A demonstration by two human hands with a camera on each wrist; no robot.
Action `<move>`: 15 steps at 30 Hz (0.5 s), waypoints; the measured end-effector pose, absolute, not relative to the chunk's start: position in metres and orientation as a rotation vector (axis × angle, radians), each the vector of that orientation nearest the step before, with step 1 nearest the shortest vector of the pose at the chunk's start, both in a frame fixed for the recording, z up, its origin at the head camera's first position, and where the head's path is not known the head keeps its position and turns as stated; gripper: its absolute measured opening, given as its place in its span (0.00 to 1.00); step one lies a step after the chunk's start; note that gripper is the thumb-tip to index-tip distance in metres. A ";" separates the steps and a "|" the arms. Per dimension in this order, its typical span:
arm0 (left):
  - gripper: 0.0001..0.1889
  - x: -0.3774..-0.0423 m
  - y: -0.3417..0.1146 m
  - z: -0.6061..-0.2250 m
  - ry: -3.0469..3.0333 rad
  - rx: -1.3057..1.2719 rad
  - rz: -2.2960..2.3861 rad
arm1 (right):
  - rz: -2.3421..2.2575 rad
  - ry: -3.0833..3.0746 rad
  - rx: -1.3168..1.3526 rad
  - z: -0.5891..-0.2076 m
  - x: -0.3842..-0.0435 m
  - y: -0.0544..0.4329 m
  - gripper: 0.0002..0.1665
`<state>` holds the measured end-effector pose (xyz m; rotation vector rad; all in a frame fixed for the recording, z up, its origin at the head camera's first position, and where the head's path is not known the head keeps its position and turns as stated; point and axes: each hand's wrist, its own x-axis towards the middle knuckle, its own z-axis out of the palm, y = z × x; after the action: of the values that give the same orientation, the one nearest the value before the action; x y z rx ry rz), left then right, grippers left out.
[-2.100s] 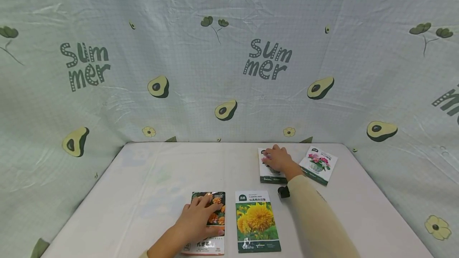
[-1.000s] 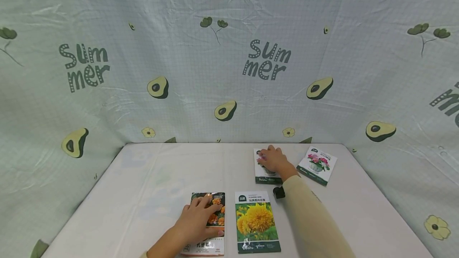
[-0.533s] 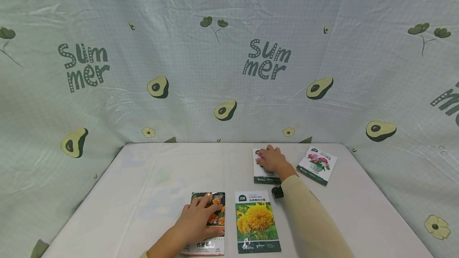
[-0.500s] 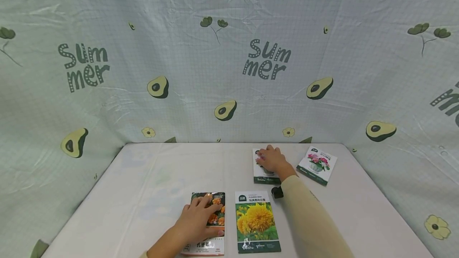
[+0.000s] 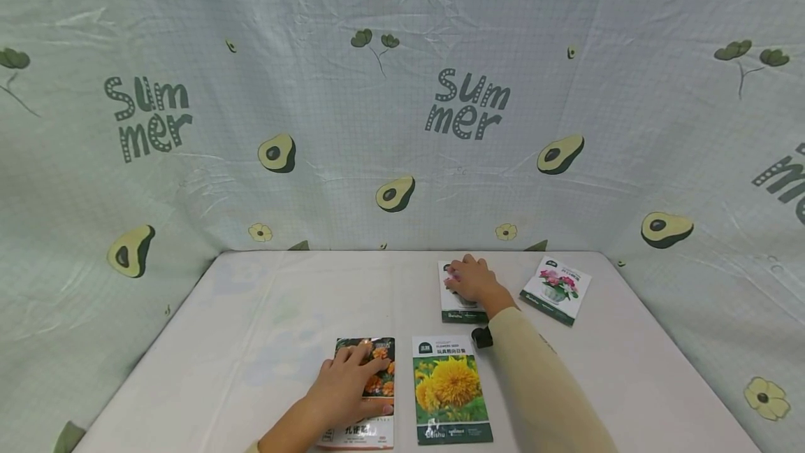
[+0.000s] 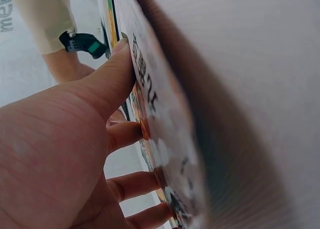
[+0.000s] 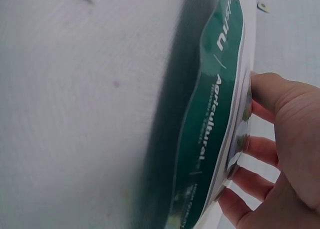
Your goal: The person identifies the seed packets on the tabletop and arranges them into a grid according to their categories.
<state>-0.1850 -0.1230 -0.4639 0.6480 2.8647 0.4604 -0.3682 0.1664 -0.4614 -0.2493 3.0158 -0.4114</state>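
Observation:
My left hand [image 5: 344, 389] rests on a seed packet with orange flowers [image 5: 380, 428] at the table's near side. In the left wrist view its thumb and fingertips touch the face of the packet [image 6: 165, 119], whose near edge stands off the table. Farther back, my right hand [image 5: 470, 281] presses spread fingertips on a white and green seed packet [image 5: 462, 316], covering most of its picture. The right wrist view shows the green lower band of that packet [image 7: 210, 119], with the thumb and fingers touching its face.
A sunflower seed packet [image 5: 453, 390] lies flat just right of the orange-flowered one. At the back right, another seed packet with pink flowers [image 5: 556, 290] lies at an angle. A patterned curtain [image 5: 402, 103] rises behind the white table [image 5: 283, 313].
My right hand has slid the white and green seed packet leftward along the table, away from the angled packet. The left hand and its packet have stayed in place.

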 end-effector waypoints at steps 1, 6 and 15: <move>0.37 -0.185 -0.123 -0.464 2.864 0.643 0.460 | -0.413 3.014 -0.250 -0.461 -0.368 0.166 0.26; 0.38 -0.186 -0.122 -0.464 2.864 0.624 0.456 | -0.425 3.004 -0.246 -0.459 -0.367 0.164 0.25; 0.38 -0.187 -0.123 -0.464 2.857 0.634 0.450 | -0.447 3.007 -0.261 -0.459 -0.366 0.161 0.24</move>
<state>-0.1873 -0.1226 -0.4641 0.6336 2.8566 0.4505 -0.3660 0.1614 -0.4591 -0.2610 3.0071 -0.4472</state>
